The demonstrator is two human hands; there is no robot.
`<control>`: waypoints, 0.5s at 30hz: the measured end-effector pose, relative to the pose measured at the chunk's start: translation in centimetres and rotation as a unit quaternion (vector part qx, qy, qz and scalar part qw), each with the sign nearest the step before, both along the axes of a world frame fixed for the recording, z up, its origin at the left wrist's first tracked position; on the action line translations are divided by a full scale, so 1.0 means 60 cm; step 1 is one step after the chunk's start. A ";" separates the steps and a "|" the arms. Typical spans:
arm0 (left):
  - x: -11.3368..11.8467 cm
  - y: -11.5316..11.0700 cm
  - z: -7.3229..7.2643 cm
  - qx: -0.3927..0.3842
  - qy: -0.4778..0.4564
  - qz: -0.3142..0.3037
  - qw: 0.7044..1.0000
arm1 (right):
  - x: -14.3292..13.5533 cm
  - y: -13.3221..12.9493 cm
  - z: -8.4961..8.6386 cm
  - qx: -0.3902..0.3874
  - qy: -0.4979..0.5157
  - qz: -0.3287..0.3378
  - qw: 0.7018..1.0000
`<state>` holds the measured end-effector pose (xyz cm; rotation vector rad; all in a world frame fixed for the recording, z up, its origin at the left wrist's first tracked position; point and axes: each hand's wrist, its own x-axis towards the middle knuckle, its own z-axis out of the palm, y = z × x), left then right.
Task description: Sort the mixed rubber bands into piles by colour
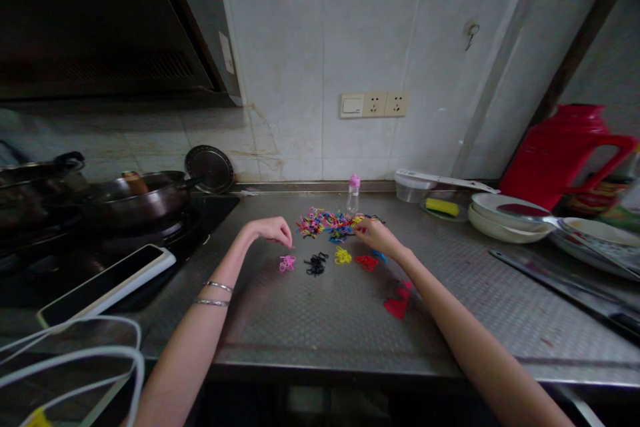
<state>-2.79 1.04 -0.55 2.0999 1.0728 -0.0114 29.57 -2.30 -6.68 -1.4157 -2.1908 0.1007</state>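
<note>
Small rubber bands in many colours form a loose mixed pile [325,221] on the metal counter. In front of it lie separate small heaps: pink bands [287,263], black bands [316,263], yellow bands [343,255], red bands [367,263] and blue bands [381,256], the last partly behind my right wrist. My left hand [274,231] is pinched just above the pink heap; what its fingertips hold is too small to tell. At the right edge of the mixed pile, my right hand [376,235] has its fingers closed together among the bands, their tips partly hidden.
A pink-capped clear bottle [354,193] stands behind the pile. Red scraps [397,301] lie near my right forearm. Rightward are stacked bowls [505,230], a knife [565,287] and a red thermos [560,153]. Leftward are a pan [143,193], a white device [107,283] and cables [115,351].
</note>
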 end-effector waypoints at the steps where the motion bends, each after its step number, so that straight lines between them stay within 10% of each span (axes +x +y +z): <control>1: -0.002 -0.002 0.000 -0.005 0.005 0.004 1.000 | -0.006 -0.001 0.000 -0.002 0.003 0.003 1.000; 15: -0.012 -0.007 0.007 -0.020 -0.016 0.034 0.999 | -0.064 -0.027 -0.003 -0.004 -0.042 -0.009 0.999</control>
